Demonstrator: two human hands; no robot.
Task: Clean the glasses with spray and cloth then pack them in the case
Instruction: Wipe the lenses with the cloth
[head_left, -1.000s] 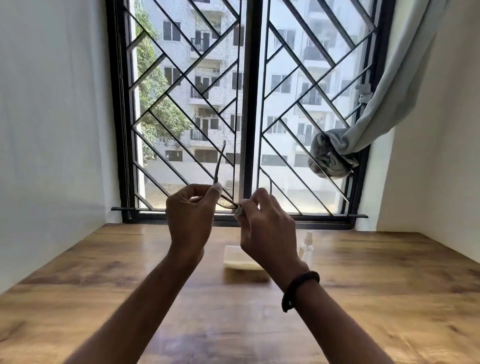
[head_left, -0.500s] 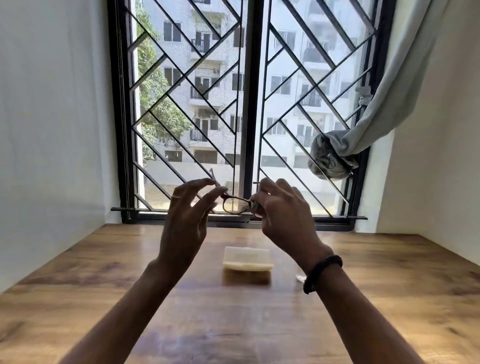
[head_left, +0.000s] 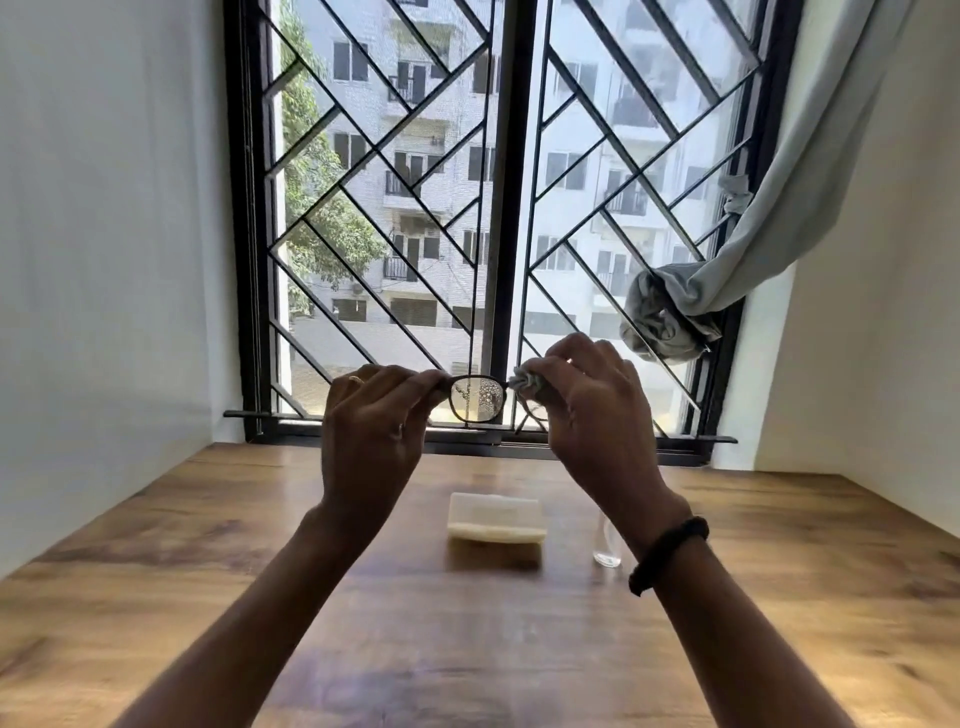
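Observation:
Dark-framed glasses are held up in front of the window, one lens showing with droplets on it. My left hand pinches the frame's left end. My right hand grips a small grey cloth bunched against the frame's right side, hiding the other lens. A pale yellow case lies closed on the wooden table below my hands. A small clear spray bottle stands right of the case, partly behind my right wrist.
White walls close in the table on the left and right. A barred window runs along the table's far edge, with a knotted grey curtain hanging at its right side.
The glasses have turned from edge-on to lens-facing and sit level between my hands. My right hand has shifted right and now holds the cloth against the frame.

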